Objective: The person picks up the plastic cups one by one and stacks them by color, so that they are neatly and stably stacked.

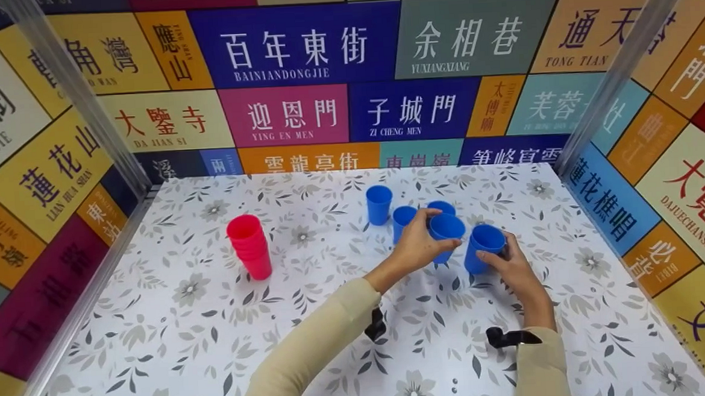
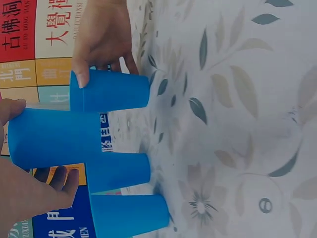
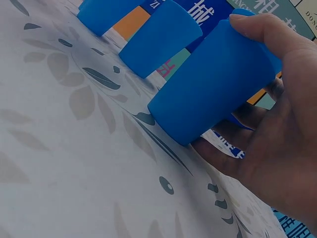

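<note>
Flowered tabletop (image 1: 185, 351): red stack (image 1: 253, 254) looks done; right of it, my left hand (image 1: 415, 246) grips one blue cup (image 1: 448, 226), my right hand (image 1: 516, 268) another cup (image 1: 475, 260), three loose cups (image 1: 379, 208) remaining.

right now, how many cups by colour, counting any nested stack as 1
Blue cups: 5
Red stack of cups: 1 (how many cups are nested in it is hard to tell)
Total: 6
</note>
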Action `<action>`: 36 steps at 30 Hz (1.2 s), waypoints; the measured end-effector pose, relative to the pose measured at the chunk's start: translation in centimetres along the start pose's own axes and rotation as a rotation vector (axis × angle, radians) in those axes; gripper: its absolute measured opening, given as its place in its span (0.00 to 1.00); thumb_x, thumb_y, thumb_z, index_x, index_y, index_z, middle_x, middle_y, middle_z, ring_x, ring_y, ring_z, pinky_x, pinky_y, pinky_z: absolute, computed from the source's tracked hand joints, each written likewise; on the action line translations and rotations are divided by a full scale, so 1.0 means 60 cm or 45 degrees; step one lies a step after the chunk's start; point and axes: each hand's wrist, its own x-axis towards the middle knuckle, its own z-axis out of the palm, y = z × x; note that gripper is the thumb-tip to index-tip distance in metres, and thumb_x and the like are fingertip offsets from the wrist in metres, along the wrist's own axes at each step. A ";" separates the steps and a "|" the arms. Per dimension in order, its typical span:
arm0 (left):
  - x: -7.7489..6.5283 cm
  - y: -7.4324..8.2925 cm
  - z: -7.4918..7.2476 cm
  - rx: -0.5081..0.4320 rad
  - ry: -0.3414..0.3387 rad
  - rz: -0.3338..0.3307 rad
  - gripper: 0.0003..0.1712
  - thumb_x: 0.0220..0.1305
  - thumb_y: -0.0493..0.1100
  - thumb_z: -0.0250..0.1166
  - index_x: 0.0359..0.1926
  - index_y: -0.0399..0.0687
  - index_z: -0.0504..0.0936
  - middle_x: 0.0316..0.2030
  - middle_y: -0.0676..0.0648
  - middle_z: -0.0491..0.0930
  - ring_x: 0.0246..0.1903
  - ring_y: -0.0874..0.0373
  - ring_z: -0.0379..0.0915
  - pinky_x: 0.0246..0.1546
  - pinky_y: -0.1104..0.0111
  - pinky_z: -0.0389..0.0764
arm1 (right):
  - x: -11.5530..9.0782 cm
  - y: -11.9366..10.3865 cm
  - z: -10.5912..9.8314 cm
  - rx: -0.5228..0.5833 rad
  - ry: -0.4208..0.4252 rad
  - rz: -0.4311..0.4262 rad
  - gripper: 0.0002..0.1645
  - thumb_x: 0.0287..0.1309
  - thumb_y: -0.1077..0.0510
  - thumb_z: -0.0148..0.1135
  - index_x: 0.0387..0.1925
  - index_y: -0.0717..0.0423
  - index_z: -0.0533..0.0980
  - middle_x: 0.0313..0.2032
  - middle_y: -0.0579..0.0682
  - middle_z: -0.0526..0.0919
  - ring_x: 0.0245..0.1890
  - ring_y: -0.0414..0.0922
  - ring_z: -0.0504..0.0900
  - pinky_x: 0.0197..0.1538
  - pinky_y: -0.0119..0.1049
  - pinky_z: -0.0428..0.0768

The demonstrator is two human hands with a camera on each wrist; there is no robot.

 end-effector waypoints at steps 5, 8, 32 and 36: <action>0.007 0.013 0.002 0.005 0.009 0.000 0.42 0.57 0.52 0.75 0.68 0.51 0.66 0.68 0.45 0.71 0.63 0.51 0.73 0.62 0.59 0.79 | -0.001 0.000 0.004 0.001 -0.003 0.010 0.50 0.66 0.47 0.63 0.77 0.53 0.44 0.78 0.62 0.50 0.79 0.60 0.47 0.79 0.61 0.47; 0.013 0.023 0.004 0.009 0.017 -0.005 0.42 0.57 0.52 0.75 0.69 0.51 0.66 0.68 0.45 0.72 0.63 0.52 0.73 0.63 0.59 0.78 | 0.000 0.001 0.004 -0.001 0.001 0.008 0.50 0.67 0.48 0.63 0.76 0.53 0.44 0.78 0.62 0.49 0.80 0.60 0.45 0.79 0.60 0.47; 0.045 0.089 0.055 -0.166 0.035 0.059 0.40 0.54 0.50 0.77 0.67 0.61 0.71 0.64 0.48 0.76 0.60 0.57 0.75 0.55 0.66 0.81 | 0.000 -0.003 -0.001 -0.102 0.003 0.081 0.56 0.66 0.41 0.62 0.79 0.48 0.39 0.80 0.60 0.40 0.80 0.62 0.36 0.77 0.67 0.42; 0.044 0.093 0.068 -0.168 0.029 0.049 0.40 0.54 0.50 0.78 0.67 0.63 0.72 0.64 0.49 0.76 0.61 0.57 0.74 0.57 0.64 0.80 | -0.002 -0.005 -0.003 -0.076 -0.002 0.071 0.57 0.66 0.41 0.62 0.80 0.46 0.36 0.80 0.59 0.38 0.80 0.61 0.34 0.77 0.66 0.41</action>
